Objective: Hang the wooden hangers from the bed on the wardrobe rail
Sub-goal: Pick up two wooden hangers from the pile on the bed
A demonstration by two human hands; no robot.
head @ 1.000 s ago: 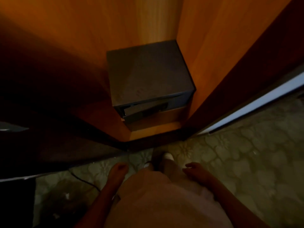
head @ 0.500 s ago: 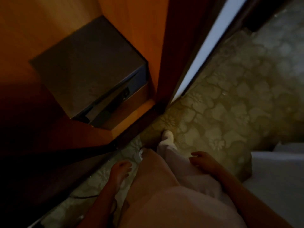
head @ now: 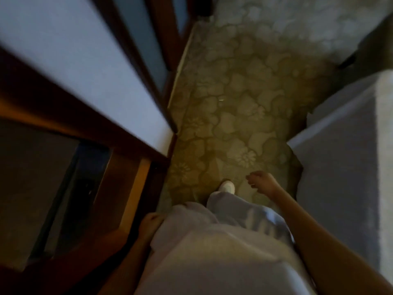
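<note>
No writing is legible in the blurred frame. The right hand [head: 262,184] hangs loosely curled and empty at lower centre, near the bed [head: 340,167] at right. The left hand [head: 150,225], also empty, hangs beside the wardrobe [head: 63,116] at left. Hangers are out of frame.

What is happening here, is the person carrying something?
No, a person is walking with both hands empty. The left hand hangs by the hip, and the right hand swings forward with its fingers loosely curled. One white shoe steps onto the patterned carpet. The wardrobe lies on the person's left and the white bed on the right. No wooden hanger shows in this view, so none is being handled at this moment.
</note>
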